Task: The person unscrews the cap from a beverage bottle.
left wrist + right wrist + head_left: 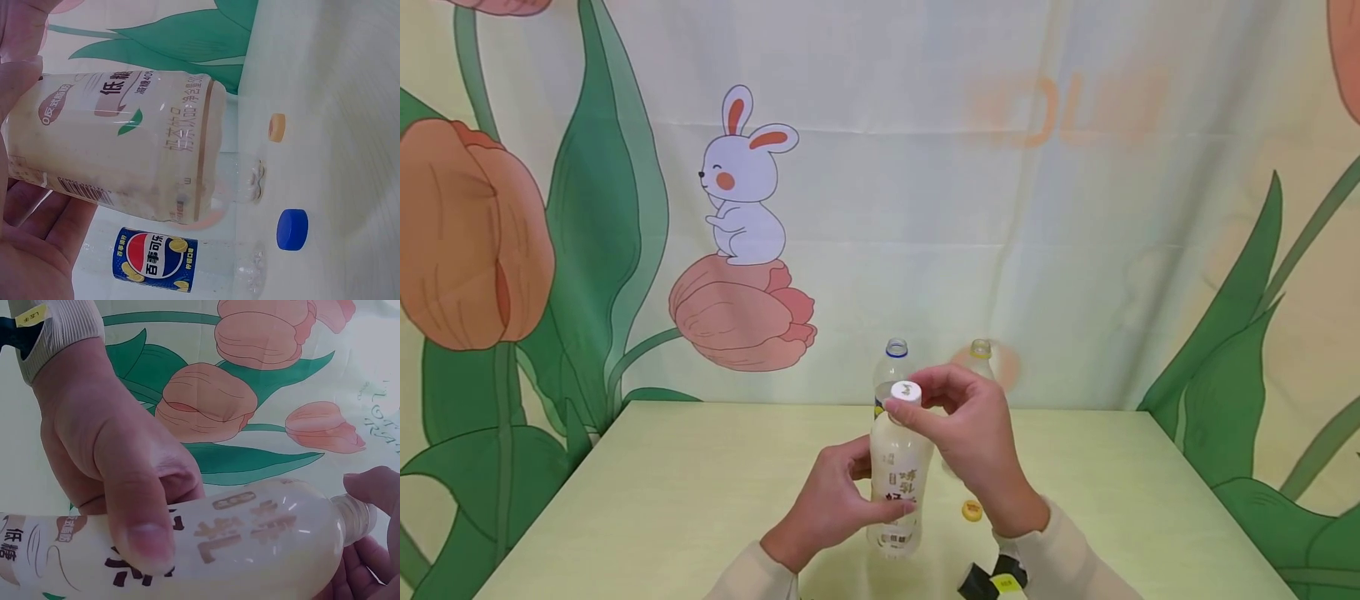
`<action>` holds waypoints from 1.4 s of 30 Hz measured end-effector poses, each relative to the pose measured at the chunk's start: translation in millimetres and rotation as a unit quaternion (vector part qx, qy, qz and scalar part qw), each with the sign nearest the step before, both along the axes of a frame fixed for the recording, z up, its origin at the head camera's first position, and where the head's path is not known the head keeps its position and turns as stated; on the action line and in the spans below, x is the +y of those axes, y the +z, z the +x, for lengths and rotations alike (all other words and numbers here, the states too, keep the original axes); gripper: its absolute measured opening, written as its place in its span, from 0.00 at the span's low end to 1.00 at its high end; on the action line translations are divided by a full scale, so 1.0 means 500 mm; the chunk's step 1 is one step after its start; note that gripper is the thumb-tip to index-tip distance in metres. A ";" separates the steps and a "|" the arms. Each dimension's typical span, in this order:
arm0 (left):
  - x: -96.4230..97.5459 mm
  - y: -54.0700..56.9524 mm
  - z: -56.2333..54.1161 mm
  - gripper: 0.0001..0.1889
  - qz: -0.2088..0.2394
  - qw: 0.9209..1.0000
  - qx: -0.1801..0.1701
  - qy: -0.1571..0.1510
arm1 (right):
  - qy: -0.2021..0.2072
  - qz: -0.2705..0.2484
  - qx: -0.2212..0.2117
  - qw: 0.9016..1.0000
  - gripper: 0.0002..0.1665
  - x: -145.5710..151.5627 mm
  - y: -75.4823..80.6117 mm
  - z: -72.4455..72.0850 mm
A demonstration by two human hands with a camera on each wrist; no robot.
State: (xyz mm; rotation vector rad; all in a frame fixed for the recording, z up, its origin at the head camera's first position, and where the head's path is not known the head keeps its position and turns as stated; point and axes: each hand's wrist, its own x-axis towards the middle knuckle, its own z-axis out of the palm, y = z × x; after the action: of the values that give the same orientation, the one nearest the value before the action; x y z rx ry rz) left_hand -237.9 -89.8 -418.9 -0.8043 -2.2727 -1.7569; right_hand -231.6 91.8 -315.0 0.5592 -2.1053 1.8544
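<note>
A milk-tea bottle (898, 458) with pale contents and a printed label stands upright between my hands in the head view. My left hand (831, 500) grips its body, with the thumb across the front. At the top, my right hand (977, 425) pinches the white cap (906, 390) between thumb and fingers. The left wrist view shows the lower part of the bottle (144, 144), with left-hand fingers (53, 231) behind it. In the right wrist view, the left thumb (142, 544) lies over the label, while the right hand (378, 519) is at the bottle's neck (355, 519).
Behind stand two uncapped clear bottles, one with a blue neck ring (897, 350) and a blue Pepsi label (154, 261), the other with a yellow ring (981, 350). A yellow cap (972, 510) and a blue cap (292, 229) lie on the table (700, 500). A printed curtain (880, 208) hangs behind.
</note>
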 end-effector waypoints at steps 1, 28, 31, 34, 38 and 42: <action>0.000 0.000 0.000 0.24 0.000 1.000 -0.001 0.000 | 0.005 -0.001 0.001 1.000 0.15 0.000 0.000 0.000; 0.002 0.005 -0.004 0.24 -0.002 1.000 -0.003 0.002 | -0.023 0.016 0.031 0.999 0.21 0.001 0.006 -0.010; 0.003 0.005 -0.004 0.24 -0.001 1.000 -0.003 0.003 | -0.029 0.025 0.030 0.999 0.19 0.002 0.010 -0.008; 0.003 0.003 -0.004 0.23 0.001 1.000 -0.001 0.004 | -0.026 0.036 0.030 0.999 0.16 0.003 0.013 -0.006; 0.002 0.001 -0.005 0.24 0.002 1.000 0.004 0.004 | -0.005 0.044 0.038 0.998 0.13 0.006 0.011 -0.007; 0.002 0.000 -0.006 0.24 0.004 1.000 0.005 0.003 | 0.042 0.036 0.042 0.998 0.14 0.008 0.005 -0.011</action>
State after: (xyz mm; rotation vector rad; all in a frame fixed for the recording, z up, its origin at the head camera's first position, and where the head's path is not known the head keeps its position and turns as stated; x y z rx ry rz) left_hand -240.7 -89.0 -418.9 -0.8036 -2.2572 -1.7548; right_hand -237.0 96.0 -312.4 0.7385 -2.1312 1.7718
